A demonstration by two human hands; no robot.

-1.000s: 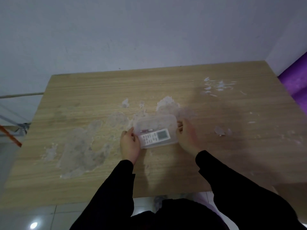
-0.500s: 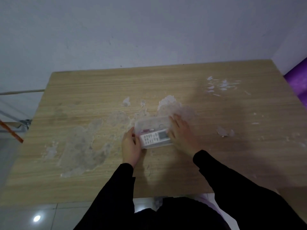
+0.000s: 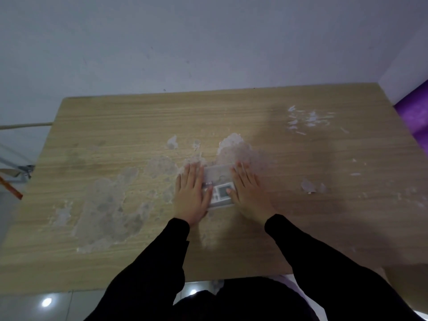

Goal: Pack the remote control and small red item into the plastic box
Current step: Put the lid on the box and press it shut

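Plastic box [image 3: 217, 176] holds remote control [image 3: 221, 193] and small red item [image 3: 207, 183]. Left hand [image 3: 190, 195] and right hand [image 3: 249, 193] lie flat on it, fingers extended, gripping nothing. No legible writing.

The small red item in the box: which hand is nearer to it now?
Left. The left hand lies flat on the plastic box, its thumb right beside the small red item. The right hand presses the box's other end, farther from it.

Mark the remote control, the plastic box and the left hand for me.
remote control [image 3: 222, 193], head view, on its grey display window.
plastic box [image 3: 217, 173], head view, on the clear lid's far part between the hands.
left hand [image 3: 190, 195], head view, on the back of the hand, flat on the box.
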